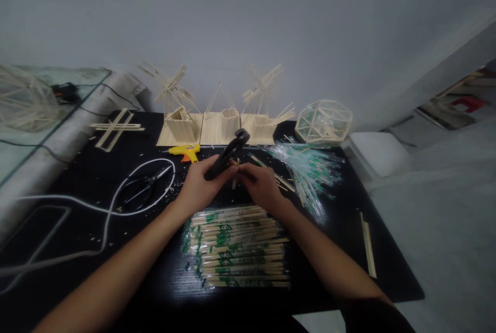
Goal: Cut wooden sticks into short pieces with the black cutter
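My left hand (196, 186) is closed around black pliers (229, 153), whose curved end points up and to the right; their exact kind is unclear. Close beside it, my right hand (260, 184) has its fingers pinched on a short wooden stick (234, 183) hanging between the two hands. The fingertips of both hands nearly meet there. Below them lies a pile of wrapped chopsticks (244, 250) in clear plastic with green print. A yellow glue gun (185, 152) rests just beyond my left hand.
Wooden boards (209, 132) carrying stick structures stand along the wall. A stick-built polyhedron (324, 122) sits right of them, near crumpled plastic wrappers (306, 167). A stick cross (118, 128), scissors (149, 184) and a looping white cable (81, 199) occupy the left. Loose sticks (368, 247) lie right.
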The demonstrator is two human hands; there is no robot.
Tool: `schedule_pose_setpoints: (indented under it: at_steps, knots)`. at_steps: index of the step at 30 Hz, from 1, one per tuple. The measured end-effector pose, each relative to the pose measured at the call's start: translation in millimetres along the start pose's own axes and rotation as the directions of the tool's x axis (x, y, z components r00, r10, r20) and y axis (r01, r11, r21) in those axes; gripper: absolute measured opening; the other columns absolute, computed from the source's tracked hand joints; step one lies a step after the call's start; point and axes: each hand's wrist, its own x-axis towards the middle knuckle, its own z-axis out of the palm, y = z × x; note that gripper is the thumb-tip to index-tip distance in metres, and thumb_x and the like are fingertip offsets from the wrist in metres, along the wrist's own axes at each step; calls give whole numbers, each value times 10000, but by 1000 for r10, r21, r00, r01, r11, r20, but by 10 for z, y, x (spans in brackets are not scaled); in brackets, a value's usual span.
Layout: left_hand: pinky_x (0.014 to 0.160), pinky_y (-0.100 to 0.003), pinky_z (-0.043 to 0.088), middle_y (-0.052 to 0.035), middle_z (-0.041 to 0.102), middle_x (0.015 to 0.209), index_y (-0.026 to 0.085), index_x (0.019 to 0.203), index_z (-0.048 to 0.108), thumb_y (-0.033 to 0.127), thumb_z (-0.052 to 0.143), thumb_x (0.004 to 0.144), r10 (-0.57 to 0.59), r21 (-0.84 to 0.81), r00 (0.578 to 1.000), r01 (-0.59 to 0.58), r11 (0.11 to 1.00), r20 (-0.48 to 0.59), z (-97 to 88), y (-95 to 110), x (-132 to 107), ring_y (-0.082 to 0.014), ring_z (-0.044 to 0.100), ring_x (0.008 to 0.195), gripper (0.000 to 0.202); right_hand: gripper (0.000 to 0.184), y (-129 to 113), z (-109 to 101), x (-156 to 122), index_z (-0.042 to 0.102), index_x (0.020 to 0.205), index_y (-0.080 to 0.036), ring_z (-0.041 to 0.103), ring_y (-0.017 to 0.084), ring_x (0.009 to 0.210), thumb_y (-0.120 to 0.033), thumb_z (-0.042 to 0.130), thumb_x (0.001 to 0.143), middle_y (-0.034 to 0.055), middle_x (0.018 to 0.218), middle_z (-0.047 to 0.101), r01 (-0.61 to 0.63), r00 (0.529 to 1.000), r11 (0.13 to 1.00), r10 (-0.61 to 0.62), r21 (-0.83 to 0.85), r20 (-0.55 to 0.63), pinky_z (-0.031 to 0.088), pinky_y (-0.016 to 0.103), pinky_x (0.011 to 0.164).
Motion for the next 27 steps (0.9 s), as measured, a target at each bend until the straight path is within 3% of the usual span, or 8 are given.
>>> schedule_pose_setpoints:
  at_steps: [3,6,8,11,14,16,22,27]
  knots:
    - [847,-323,545,-43,767,1005,206,1085,728,451,626,919,55,196,997,-65,978,58,-209,28,9,-221,705,914,312,143,-21,-5,1,770,939,-196,671,140,664,-291,664,955,15,810,780,-8,1000,1000,8,20,-3,485,237,676]
    - [965,-396,514,-99,726,1178,201,1244,661,436,600,923,151,441,983,-182,879,105,-468,22,12,-279,677,1062,403,136,-37,-3,1,766,943,-199,697,153,713,-295,670,957,29,858,789,-19,1000,999,19,44,2,506,254,717]
    - [983,-461,500,-141,683,1245,197,1339,607,387,570,928,147,602,971,-233,764,189,-613,24,11,-327,643,1130,455,145,-33,7,-1,764,945,-198,693,147,703,-305,667,962,30,860,788,-9,1000,999,8,46,1,506,250,713]
    - [922,-498,514,-175,651,1211,198,1436,542,318,556,921,90,788,953,-290,543,288,-735,74,20,-357,636,1078,529,162,-13,23,-6,764,908,-186,651,121,627,-320,685,952,11,771,765,23,1000,1000,-23,9,-20,478,222,657]
    - [911,-493,513,-172,645,1121,187,1458,529,291,570,905,92,850,926,-373,372,367,-751,169,55,-353,634,1017,564,144,5,27,-15,770,878,-178,623,113,591,-303,717,928,-4,706,739,35,999,998,-36,-44,-32,447,212,615]
    - [909,-479,511,-160,641,1077,190,1451,540,271,570,899,96,858,910,-412,308,402,-739,225,88,-343,634,991,559,117,7,22,-20,779,915,-177,633,122,611,-279,720,923,5,746,753,35,999,998,-37,-56,-31,447,221,618]
    - [847,-454,513,-147,641,1040,212,1442,552,278,581,903,72,858,888,-458,232,455,-747,263,149,-328,640,935,543,120,0,1,-16,788,987,-189,640,134,633,-257,712,924,11,788,767,41,999,996,-43,-80,-26,449,232,636]
    - [825,-439,514,-145,640,1013,213,1401,580,281,616,895,50,854,881,-470,223,471,-760,271,155,-325,650,922,512,113,6,1,-18,781,957,-176,613,127,617,-262,718,920,6,750,746,35,999,996,-37,-85,-28,433,218,622]
